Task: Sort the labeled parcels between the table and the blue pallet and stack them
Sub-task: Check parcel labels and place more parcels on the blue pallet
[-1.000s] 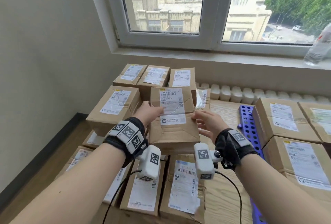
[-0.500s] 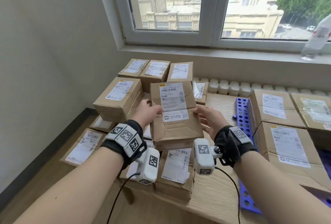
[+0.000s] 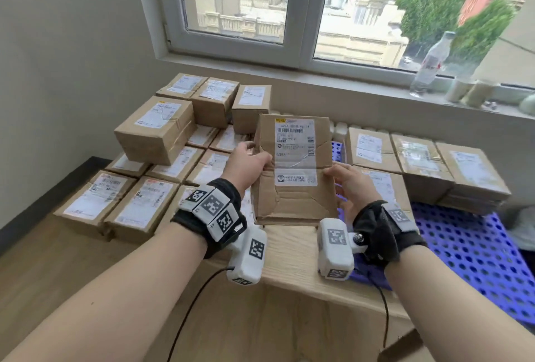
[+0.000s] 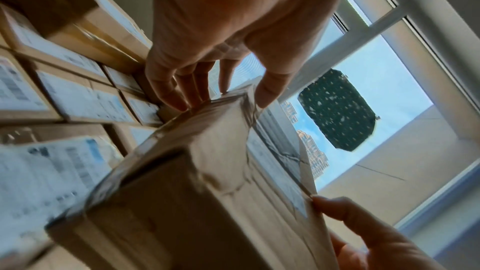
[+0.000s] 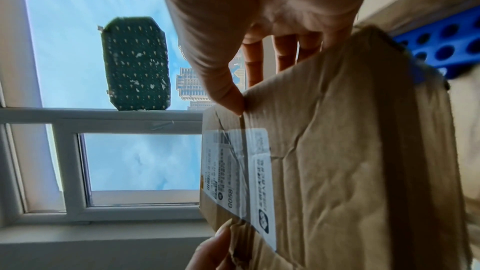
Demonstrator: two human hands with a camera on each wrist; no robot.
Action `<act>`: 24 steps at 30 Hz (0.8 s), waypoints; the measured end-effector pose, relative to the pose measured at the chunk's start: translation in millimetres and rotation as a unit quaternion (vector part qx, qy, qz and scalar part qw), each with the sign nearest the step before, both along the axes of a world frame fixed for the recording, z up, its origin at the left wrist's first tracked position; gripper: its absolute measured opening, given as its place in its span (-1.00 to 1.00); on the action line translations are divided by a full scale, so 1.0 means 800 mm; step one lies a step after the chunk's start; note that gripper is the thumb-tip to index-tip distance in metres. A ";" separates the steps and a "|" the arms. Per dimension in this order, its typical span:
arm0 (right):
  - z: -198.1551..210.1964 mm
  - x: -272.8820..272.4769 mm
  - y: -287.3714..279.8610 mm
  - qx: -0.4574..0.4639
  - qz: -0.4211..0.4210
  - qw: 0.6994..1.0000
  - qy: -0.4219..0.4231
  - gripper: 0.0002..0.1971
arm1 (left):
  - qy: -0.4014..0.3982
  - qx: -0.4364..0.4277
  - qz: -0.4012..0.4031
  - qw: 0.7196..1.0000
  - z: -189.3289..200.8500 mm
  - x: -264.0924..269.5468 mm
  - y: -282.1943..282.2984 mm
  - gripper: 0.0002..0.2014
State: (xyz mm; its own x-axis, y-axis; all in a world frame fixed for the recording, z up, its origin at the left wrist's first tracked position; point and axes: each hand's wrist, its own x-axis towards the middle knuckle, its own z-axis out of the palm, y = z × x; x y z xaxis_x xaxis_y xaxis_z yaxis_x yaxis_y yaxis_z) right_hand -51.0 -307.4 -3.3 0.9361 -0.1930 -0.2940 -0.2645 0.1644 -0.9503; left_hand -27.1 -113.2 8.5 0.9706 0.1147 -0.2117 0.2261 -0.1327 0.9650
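Note:
A crumpled brown parcel (image 3: 292, 194) with a white label marked G058 is held up between both hands, above the wooden table (image 3: 292, 257). My left hand (image 3: 249, 163) grips its left edge, thumb on the front and fingers behind. My right hand (image 3: 351, 185) grips the right edge the same way. The left wrist view shows the parcel (image 4: 182, 192) with the left hand (image 4: 202, 81) round its far edge. In the right wrist view the right hand's thumb (image 5: 228, 98) presses the parcel (image 5: 337, 151) near the label. The blue pallet (image 3: 477, 254) lies to the right.
Many labeled parcels (image 3: 121, 205) lie in rows at the left, with a larger box (image 3: 156, 130) stacked on them. More parcels (image 3: 425, 165) sit on the pallet's far side. A plastic bottle (image 3: 428, 66) stands on the windowsill.
The parcel has been lifted off the stack and carried rightward toward the pallet, tilted more upright. Both hands kept their hold; the view swung right.

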 end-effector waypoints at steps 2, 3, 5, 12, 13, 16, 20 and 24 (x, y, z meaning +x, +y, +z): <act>0.004 -0.013 -0.026 0.008 -0.020 1.000 -0.008 -0.83 | -0.005 0.007 -0.014 1.000 0.006 -0.006 -0.027 -0.52; 0.006 -0.020 -0.039 0.016 -0.028 0.999 -0.013 -0.83 | -0.009 0.011 -0.021 1.000 0.011 -0.009 -0.042 -0.52; 0.010 -0.030 -0.068 0.026 -0.042 0.998 -0.026 -0.80 | -0.011 0.016 -0.034 0.999 0.017 -0.012 -0.072 -0.51; 0.021 -0.055 -0.202 0.023 -0.100 0.994 -0.042 -0.81 | -0.010 0.023 -0.090 0.996 0.030 -0.019 -0.210 -0.53; 0.021 -0.058 -0.224 0.019 -0.105 0.993 -0.042 -0.84 | -0.008 0.020 -0.095 0.995 0.031 -0.020 -0.234 -0.54; 0.020 -0.063 -0.289 0.014 -0.112 0.993 -0.036 -0.84 | 0.004 0.026 -0.108 0.994 0.029 -0.021 -0.301 -0.42; 0.014 -0.065 -0.362 0.017 -0.110 0.993 -0.027 -0.76 | 0.018 0.036 -0.116 0.992 0.019 -0.013 -0.375 -0.45; -0.001 -0.062 -0.417 0.025 -0.097 0.995 -0.011 -0.73 | 0.040 0.035 -0.120 0.991 0.003 -0.006 -0.426 -0.50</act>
